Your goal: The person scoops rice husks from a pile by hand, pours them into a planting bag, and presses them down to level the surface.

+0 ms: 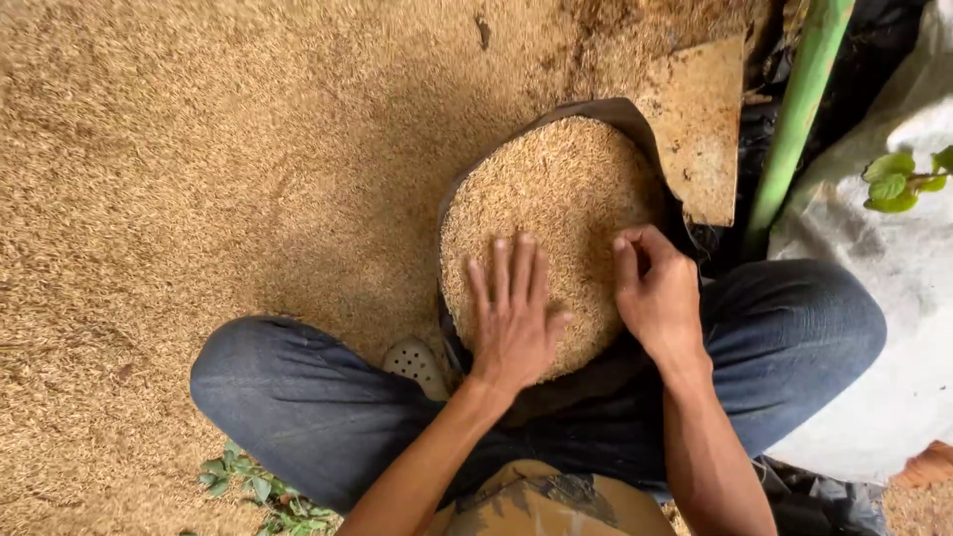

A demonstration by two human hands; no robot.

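Loose golden grain covers the ground [199,149] — a dark bag [556,109] brimming with grain [556,189] sits between the knees. Left hand [513,318] lies spread flat on it; right hand [655,293] curls at the rim — fingers bent inward.

Soft, even daylight, only faint shadows, sharp at centre, slight wide-angle stretching toward the edges.

Left hand [513,323] lies flat on the grain-filled basin [452,213]; right hand [655,293] grips its rim.
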